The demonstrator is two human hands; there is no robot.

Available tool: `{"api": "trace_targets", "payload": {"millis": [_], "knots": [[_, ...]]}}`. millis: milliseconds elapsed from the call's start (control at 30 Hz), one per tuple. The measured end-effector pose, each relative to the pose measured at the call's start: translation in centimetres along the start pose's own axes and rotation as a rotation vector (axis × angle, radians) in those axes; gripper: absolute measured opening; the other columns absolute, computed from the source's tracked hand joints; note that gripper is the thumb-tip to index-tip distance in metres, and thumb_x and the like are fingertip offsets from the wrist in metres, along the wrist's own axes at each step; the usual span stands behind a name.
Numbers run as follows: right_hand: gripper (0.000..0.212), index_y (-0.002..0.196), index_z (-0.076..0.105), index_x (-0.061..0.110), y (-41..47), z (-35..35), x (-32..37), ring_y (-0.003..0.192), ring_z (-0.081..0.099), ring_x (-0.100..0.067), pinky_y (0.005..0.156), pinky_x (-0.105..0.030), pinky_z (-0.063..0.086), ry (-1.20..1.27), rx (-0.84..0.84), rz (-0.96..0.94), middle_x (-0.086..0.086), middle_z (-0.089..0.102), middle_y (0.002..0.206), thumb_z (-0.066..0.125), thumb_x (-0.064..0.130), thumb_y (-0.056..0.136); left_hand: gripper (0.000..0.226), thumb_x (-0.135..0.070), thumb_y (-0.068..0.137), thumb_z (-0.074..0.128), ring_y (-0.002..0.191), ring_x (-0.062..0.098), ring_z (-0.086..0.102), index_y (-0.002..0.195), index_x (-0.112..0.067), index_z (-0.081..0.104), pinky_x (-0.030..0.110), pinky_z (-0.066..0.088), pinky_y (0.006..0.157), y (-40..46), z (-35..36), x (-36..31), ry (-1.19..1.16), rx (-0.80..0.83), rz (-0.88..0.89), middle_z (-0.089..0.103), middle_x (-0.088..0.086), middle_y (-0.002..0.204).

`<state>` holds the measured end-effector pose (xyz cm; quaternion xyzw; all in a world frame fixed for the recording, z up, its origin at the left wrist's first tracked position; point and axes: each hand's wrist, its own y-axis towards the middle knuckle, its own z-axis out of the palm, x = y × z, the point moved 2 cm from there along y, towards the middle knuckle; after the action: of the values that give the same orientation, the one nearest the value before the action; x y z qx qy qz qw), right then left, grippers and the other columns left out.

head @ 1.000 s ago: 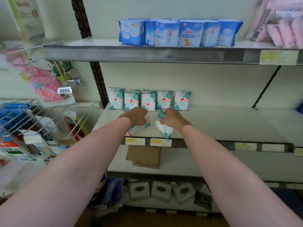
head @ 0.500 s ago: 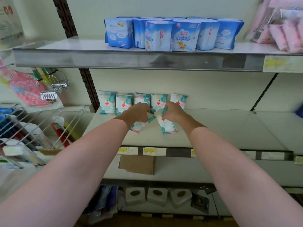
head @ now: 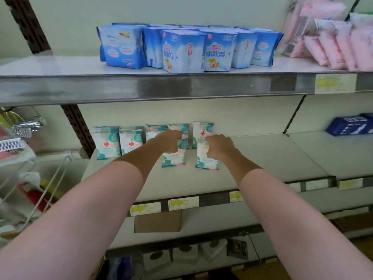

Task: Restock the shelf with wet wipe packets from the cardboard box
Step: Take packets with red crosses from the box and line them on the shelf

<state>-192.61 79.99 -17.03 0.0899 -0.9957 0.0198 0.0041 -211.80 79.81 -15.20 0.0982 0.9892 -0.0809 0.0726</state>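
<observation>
Both hands (head: 193, 146) have stood packets (head: 174, 158) upright on shelf (head: 262, 158).

Pale cream back wall (head: 232, 116) behind grey metal shelving; dark brown slotted upright (head: 77, 128) stands at the shelf's left edge.

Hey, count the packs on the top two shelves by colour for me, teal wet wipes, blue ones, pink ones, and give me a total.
Teal wet wipe packets: 7 (5 in the back row, 2 in front, one gripped by each of the hands, left, right)
Light blue packs: at least 6 in view
Dark blue pack: 1
Pink packs: too blurred and overlapped to count
Total countable: 14
</observation>
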Motion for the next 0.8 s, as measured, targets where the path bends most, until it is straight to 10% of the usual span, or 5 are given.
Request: {"api": "trace_targets", "payload": {"millis": [800], "knots": [[0.065, 0.134, 0.041, 0.013, 10.5, 1.4, -3.1, 0.130, 0.036, -0.031, 0.106, -0.039, 0.040, 0.084, -0.276, -0.327, -0.012, 0.042, 0.138, 0.078, 0.017, 0.080, 0.057, -0.004, 0.081, 0.067, 0.123, 0.027, 0.043, 0.133, -0.015, 0.048, 0.039, 0.040, 0.105, 7.0, 0.7, -2.2, 0.254, -0.353, -0.061, 0.046, 0.008, 0.137]]}}
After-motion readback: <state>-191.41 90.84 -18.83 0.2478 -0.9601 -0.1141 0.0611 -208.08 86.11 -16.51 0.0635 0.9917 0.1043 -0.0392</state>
